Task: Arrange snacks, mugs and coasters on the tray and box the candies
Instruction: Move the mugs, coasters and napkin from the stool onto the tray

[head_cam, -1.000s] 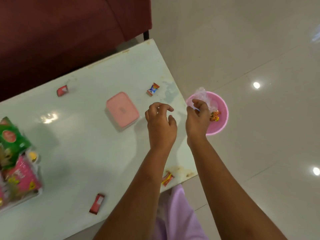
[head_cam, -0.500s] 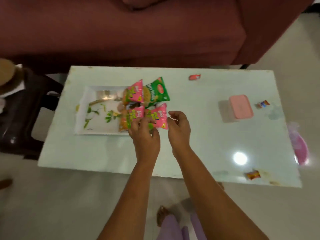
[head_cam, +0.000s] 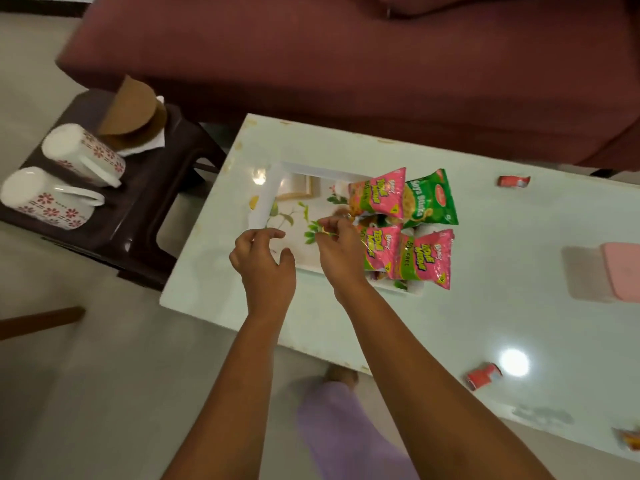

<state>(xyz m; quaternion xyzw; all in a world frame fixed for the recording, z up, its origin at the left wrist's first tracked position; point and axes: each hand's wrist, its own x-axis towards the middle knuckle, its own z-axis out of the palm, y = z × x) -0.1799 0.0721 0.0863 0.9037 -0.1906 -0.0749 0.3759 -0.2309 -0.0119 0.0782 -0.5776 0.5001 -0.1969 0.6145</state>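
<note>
A: Nearest the camera? Take the tray as the landmark.

B: A lilac trouser leg (head_cam: pixel 349 434) on the floor, short of the table's near edge. On the pale table (head_cam: pixel 398 327), a red candy (head_cam: pixel 484 375) well to the right of the tray and nearer us; another wrapped candy (head_cam: pixel 628 441) at the far right frame edge, half cut off.

A: Hands?

B: Left hand (head_cam: pixel 265 263) hovers at the tray's near left corner, fingers spread and curled, holding nothing. Right hand (head_cam: pixel 341 251) is over the tray's middle, thumb and fingertips pinched narrow on something small (too blurred to name; I cannot tell whether it is a candy).

A: The tray itself?

B: White tray (head_cam: pixel 268 199), leaf print, lying on the table's left part. Four snack packets crowd its right end: two pink ones (head_cam: pixel 426 259) nearer, a pink one (head_cam: pixel 379 195) and a green packet (head_cam: pixel 431 200) behind. The right hand touches the nearer pink pair's left edge.

A: Beyond?

B: Pink box (head_cam: pixel 621 275), lid on, well right of the tray. One more red candy (head_cam: pixel 513 181) right of the tray, toward the far edge. Left of the tray, off the table, a dark stool (head_cam: pixel 145 202) carries two floral mugs (head_cam: pixel 79 157) on their sides and brown coasters (head_cam: pixel 133 109). Maroon sofa (head_cam: pixel 381 57) farthest.
</note>
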